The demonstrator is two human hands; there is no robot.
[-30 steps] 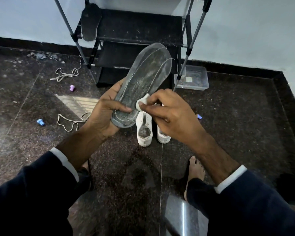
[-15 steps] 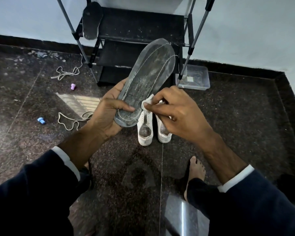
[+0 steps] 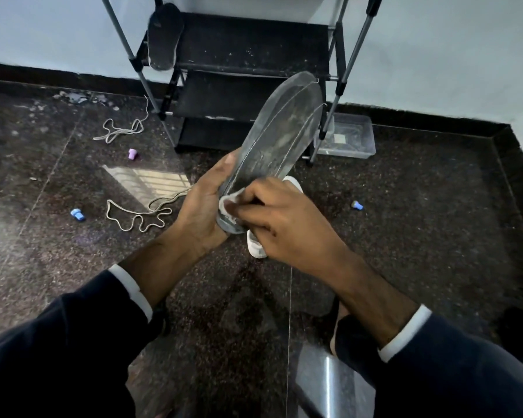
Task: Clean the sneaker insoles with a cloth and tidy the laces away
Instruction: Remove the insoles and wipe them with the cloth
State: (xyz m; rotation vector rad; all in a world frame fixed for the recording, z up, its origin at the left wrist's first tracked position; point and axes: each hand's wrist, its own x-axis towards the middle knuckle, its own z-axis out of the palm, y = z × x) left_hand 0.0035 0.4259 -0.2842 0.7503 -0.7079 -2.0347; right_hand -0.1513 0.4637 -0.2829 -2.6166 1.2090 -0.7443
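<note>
A grey, dusty insole (image 3: 280, 132) is held tilted up in front of me, its heel end cupped in my left hand (image 3: 201, 209). My right hand (image 3: 280, 220) presses a small white cloth (image 3: 230, 202) against the heel end of that insole. Beneath my hands, a pair of white sneakers (image 3: 255, 247) stands on the floor, mostly hidden. One lace (image 3: 139, 217) lies in loops on the floor left of my hands, another lace (image 3: 120, 131) farther back left. A second dark insole (image 3: 164, 36) leans on the rack's top shelf.
A black shoe rack (image 3: 248, 70) with metal poles stands against the wall ahead. A clear plastic box (image 3: 349, 137) sits right of it. Small blue caps (image 3: 77, 214) (image 3: 357, 205) and a purple cap (image 3: 132, 153) lie on the dark stone floor. My bare foot (image 3: 334, 330) is below right.
My right hand has slid the cloth down to the heel end of the insole, over my left hand's fingers. The insole now stands a little steeper and more to the right.
</note>
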